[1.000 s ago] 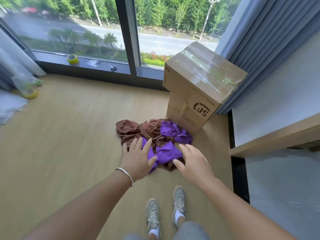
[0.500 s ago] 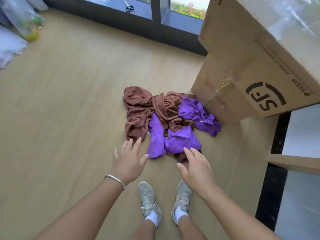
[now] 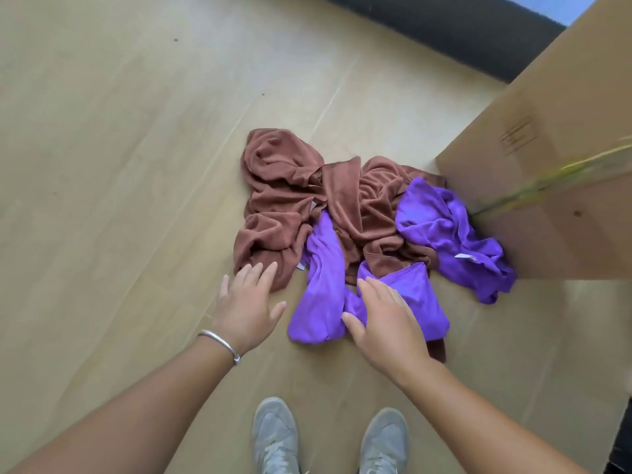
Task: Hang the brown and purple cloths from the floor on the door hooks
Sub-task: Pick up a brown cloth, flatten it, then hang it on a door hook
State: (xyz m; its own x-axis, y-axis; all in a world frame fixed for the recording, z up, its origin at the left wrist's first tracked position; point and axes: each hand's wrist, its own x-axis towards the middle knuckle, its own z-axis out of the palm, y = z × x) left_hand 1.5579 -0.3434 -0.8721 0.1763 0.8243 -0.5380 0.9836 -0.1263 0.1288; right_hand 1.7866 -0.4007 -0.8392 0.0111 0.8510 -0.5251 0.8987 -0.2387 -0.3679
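Our fingers are straight and a little spread on both hands, holding nothing: the left hand (image 3: pixel 248 311) hovers with its fingertips (image 3: pixel 254 268) at the near edge of the brown cloth (image 3: pixel 284 200), while the right hand (image 3: pixel 384 318) lies over the near fold of the purple cloth (image 3: pixel 321 302), though we cannot tell whether it presses the fabric or floats just above it. Half a second ago both hands were short of the pile, with bare floor between fingertips and cloth; now we have leaned in and closed that gap, so we judge the pick-up is about to begin and no hanging has been done. Both cloths lie tangled together on the wooden floor (image 3: pixel 119 148), the purple threaded through the brown and touching the foot of the cardboard box (image 3: pixel 547 165), which is cut off at the right edge. The door hooks are nowhere in view. A strip of brown cloth shows beyond the right wrist, partly hidden. A silver bangle (image 3: pixel 220 342) sits on the left wrist, and small white labels (image 3: pixel 465 257) show on the purple cloth, too small to read.
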